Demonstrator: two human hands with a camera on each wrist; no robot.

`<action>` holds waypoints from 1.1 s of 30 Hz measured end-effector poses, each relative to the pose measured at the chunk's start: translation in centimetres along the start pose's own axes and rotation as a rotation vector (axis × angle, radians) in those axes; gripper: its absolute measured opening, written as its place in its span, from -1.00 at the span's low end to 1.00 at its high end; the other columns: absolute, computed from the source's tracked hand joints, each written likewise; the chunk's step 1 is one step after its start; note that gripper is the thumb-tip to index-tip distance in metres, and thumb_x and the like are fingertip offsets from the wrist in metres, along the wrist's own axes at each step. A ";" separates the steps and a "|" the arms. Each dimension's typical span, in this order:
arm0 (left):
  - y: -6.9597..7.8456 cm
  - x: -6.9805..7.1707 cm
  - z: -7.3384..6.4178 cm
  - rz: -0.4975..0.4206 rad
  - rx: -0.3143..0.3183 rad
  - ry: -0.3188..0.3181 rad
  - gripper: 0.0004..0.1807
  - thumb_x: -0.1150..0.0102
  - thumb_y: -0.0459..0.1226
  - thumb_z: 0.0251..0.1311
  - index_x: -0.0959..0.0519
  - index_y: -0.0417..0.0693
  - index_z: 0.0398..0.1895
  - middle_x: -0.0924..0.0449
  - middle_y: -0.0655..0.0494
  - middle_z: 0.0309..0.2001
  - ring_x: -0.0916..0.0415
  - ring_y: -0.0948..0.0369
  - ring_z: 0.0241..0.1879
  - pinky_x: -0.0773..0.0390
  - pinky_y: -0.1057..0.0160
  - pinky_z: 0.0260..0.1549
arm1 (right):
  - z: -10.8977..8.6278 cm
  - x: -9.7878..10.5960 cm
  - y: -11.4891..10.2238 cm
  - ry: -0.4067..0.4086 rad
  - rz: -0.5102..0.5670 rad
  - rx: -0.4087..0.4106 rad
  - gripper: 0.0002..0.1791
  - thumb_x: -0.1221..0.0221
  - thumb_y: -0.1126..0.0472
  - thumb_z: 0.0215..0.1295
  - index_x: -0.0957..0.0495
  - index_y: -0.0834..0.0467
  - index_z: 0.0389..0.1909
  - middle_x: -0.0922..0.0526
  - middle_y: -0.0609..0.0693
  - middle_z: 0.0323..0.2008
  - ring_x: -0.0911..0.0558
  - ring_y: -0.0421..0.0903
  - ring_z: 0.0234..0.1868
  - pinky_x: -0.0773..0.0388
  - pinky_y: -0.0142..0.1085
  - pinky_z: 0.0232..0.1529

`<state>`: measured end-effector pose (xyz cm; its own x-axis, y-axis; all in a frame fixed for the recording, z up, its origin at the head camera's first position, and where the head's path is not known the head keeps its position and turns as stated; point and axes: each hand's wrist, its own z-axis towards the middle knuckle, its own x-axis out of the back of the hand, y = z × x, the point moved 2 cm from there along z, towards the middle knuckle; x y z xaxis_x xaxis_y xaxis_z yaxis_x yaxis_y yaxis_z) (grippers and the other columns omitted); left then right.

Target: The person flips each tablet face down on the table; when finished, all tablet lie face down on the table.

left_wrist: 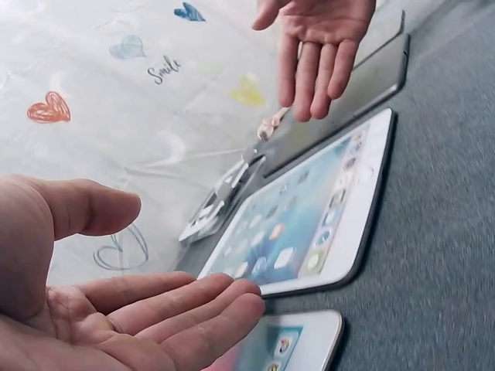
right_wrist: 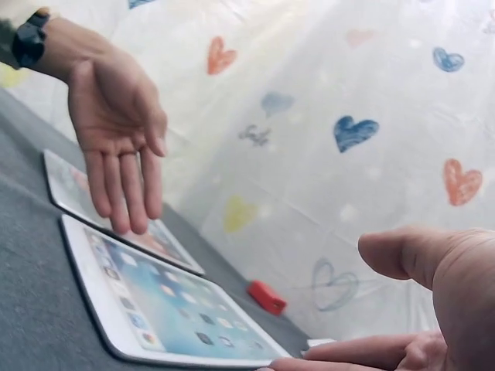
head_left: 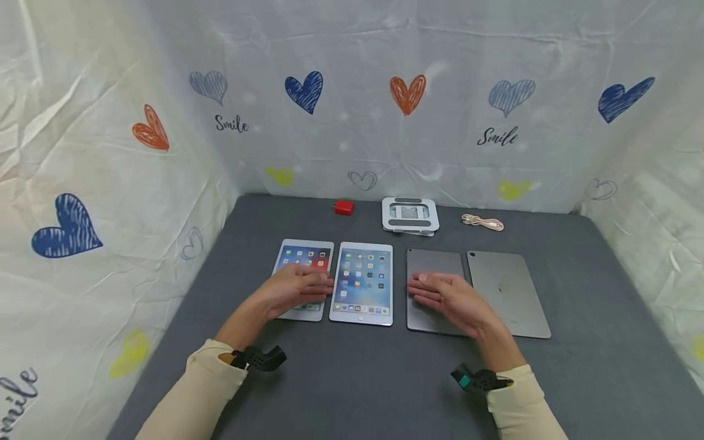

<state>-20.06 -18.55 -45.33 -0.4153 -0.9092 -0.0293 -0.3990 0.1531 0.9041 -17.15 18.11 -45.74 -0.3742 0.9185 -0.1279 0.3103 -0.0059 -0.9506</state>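
Note:
My left hand (head_left: pixel 294 289) is held over a white-framed tablet (head_left: pixel 305 250) with its screen lit, palm turned inward and fingers straight. Beside that tablet lies a second white tablet (head_left: pixel 363 284), also showing app icons. Over a dark grey tablet (head_left: pixel 429 319), lying back up, my right hand (head_left: pixel 452 299) has its fingers extended toward the left. A lighter grey tablet (head_left: pixel 508 293), back up too, lies at the far right. Neither hand grips anything. In the left wrist view, the left fingers (left_wrist: pixel 186 317) appear raised above the first tablet.
Along the back of the grey table (head_left: pixel 352 391) are a red charger plug (head_left: pixel 344 208), a folded silver stand (head_left: pixel 410 216) and a bundled pale pink cable (head_left: pixel 483 222). White cloth (head_left: pixel 352 140) printed with hearts hangs behind and at both sides.

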 end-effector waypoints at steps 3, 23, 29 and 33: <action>-0.1 0.2 -0.1 0.022 0.002 0.016 -0.52 -0.11 -0.28 0.66 -0.47 -0.47 0.44 -0.58 -0.35 0.43 -0.62 -0.15 0.41 -0.61 -0.04 0.43 | 1.0 -1.0 0.3 -0.009 0.024 -0.013 -0.24 -0.07 0.06 0.77 -0.10 0.50 0.65 -0.28 0.45 0.62 -0.34 0.30 0.66 -0.49 -0.14 0.57; 0.7 -0.5 0.4 0.127 0.046 -0.007 -0.53 -0.17 -0.20 0.63 -0.59 -0.42 0.35 -0.67 -0.27 0.34 -0.70 -0.10 0.31 -0.67 -0.02 0.36 | 2.7 -3.2 0.5 0.050 0.027 -0.050 -0.33 0.05 0.15 0.79 -0.11 0.53 0.63 -0.28 0.48 0.61 -0.34 0.31 0.65 -0.27 0.07 0.71; 1.0 -0.9 0.7 0.197 0.026 0.004 -0.53 -0.18 -0.16 0.63 -0.64 -0.38 0.32 -0.62 -0.25 0.41 -0.72 -0.06 0.29 -0.66 -0.03 0.38 | 2.6 -3.3 0.6 0.078 0.017 -0.043 -0.32 0.03 0.14 0.78 -0.12 0.54 0.63 -0.31 0.48 0.60 -0.36 0.31 0.65 -0.26 0.07 0.72; 1.2 -1.1 0.8 0.207 0.037 0.028 -0.49 -0.25 -0.11 0.60 -0.63 -0.35 0.34 -0.58 -0.23 0.46 -0.75 -0.06 0.26 -0.64 -0.07 0.41 | 2.7 -3.2 0.7 0.101 0.067 -0.056 -0.31 0.03 0.13 0.77 -0.11 0.52 0.63 -0.29 0.47 0.61 -0.35 0.30 0.65 -0.25 0.07 0.73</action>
<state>-20.69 -17.08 -44.58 -0.4692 -0.8671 0.1674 -0.3379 0.3514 0.8731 -18.07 14.06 -46.78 -0.2624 0.9518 -0.1589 0.3813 -0.0490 -0.9232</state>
